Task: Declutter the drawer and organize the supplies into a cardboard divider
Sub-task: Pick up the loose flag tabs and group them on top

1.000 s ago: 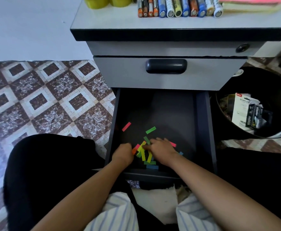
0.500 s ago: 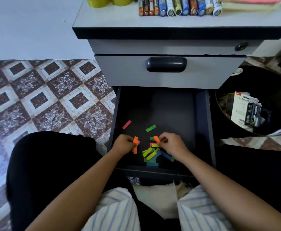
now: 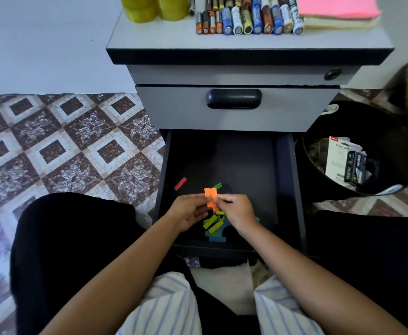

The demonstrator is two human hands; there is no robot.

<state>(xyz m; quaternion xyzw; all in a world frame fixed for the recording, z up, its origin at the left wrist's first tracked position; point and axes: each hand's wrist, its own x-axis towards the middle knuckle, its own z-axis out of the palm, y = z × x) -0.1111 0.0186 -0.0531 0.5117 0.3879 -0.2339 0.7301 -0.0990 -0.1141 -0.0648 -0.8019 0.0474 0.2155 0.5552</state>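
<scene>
The bottom drawer (image 3: 287,189) of a grey cabinet stands pulled open, dark inside. Above its front part both my hands meet: my left hand (image 3: 188,212) and my right hand (image 3: 234,210) pinch a few orange paper strips (image 3: 210,194) held upright between them. Below the hands lies a loose heap of green, yellow and blue strips (image 3: 213,226) on the drawer floor. A red strip (image 3: 180,183) and a green strip (image 3: 216,186) lie apart, farther back. No cardboard divider is in view.
On the cabinet top (image 3: 164,42) stand yellow tape rolls (image 3: 154,8), a row of batteries (image 3: 246,18) and a pink-and-yellow pad (image 3: 338,10). A black bin (image 3: 391,131) with stapler packaging (image 3: 345,163) stands right of the drawer. Patterned floor (image 3: 65,153) lies left.
Both hands have risen from the heap, each taking orange strips, and have come together over the drawer with the strips held upright.
</scene>
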